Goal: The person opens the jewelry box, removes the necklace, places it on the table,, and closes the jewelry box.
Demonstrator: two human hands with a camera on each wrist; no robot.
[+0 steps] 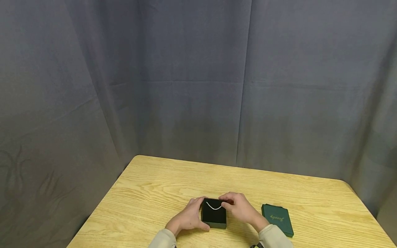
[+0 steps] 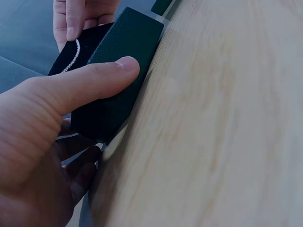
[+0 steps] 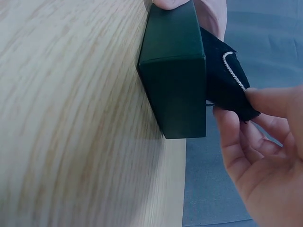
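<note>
A small dark green jewelry box [image 1: 218, 226] sits on the table without its lid. My left hand [image 1: 190, 217] grips it from the left, the thumb on its near side and the fingers toward the far side. A black insert pad [image 3: 220, 80] rises partly out of the box at a tilt, with a silvery twisted chain [image 3: 233, 72] lying across its face. At the far right corner, my right hand [image 1: 241, 209] pinches the pad's edge between thumb and fingers, the thumb at the chain's end. The box's inside under the pad is hidden.
The green lid [image 1: 280, 225], with gold lettering, lies flat on the wooden table [image 1: 149, 193] to the right of my right hand. Grey curtains [image 1: 192, 86] hang behind the table and along its left side.
</note>
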